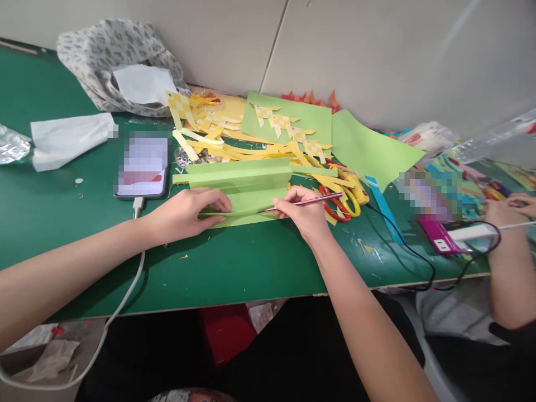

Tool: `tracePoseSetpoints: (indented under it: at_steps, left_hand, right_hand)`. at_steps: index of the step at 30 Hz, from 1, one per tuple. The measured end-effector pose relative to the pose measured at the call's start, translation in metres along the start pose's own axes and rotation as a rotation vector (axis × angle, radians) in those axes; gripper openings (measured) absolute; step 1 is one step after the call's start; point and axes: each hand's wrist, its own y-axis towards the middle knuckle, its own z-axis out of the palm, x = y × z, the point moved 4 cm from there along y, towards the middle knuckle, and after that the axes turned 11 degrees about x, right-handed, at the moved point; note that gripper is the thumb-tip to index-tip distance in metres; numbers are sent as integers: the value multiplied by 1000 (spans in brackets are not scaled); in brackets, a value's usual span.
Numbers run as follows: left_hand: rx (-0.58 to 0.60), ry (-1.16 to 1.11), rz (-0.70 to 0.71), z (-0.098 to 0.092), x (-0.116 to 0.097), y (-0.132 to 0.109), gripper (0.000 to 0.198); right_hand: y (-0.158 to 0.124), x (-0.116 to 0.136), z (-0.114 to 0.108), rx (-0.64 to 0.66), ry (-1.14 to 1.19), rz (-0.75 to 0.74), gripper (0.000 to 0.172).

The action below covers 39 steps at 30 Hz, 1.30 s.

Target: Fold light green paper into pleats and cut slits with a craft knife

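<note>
A sheet of light green paper (251, 192) with crosswise folds lies in front of me on the green table. My left hand (203, 211) rests at its near left side, with thumb and curled fingers gripping the folded near edge. In my right hand (299, 209) is a slim, shiny pink pen-like tool (329, 197), pinched between thumb and fingers. Its thin dark tip touches the paper near the fold. Whether it is a pen or another pointed tool I cannot tell. Just beyond the paper lie yellow paper strips (255, 152) and woven yellow paper fish shapes (288, 128).
Left of the paper is a phone (144, 164) on a white cable (137, 268). Red and yellow scissors handles (352, 202) and a yellow glue gun (358, 187) lie right. A patterned cloth bag (96, 61) stands behind. Another person's arm (508, 262) is at far right, near a purple power strip (439, 234).
</note>
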Motion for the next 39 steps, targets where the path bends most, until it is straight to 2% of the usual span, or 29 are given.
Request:
tracePoseSetpoints:
  at_steps: [9,16,22,27,33,39]
  left_hand:
    - [7,-17,-10,1,0,0,19]
    - [3,1,-10,1,1,0,18]
    - [8,-4,-7,1,1,0,19]
    - [16,2,-24,1,2,0,20]
    - [4,5,-3,0,1,0,18]
    - [-4,5,10,0,0,0,17]
  right_hand:
    - [-11,7,14,-52,-129,-58,33]
    - [-8,2,3,-134,-58,-41,34]
    - [-8,2,4,-135,-53,-47,31]
    - [-7,1,6,-83,-77,-67,30]
    - [-7,0,0,-180,-67,-33,31]
    - [-7,0,6,-91,-62,-65,29]
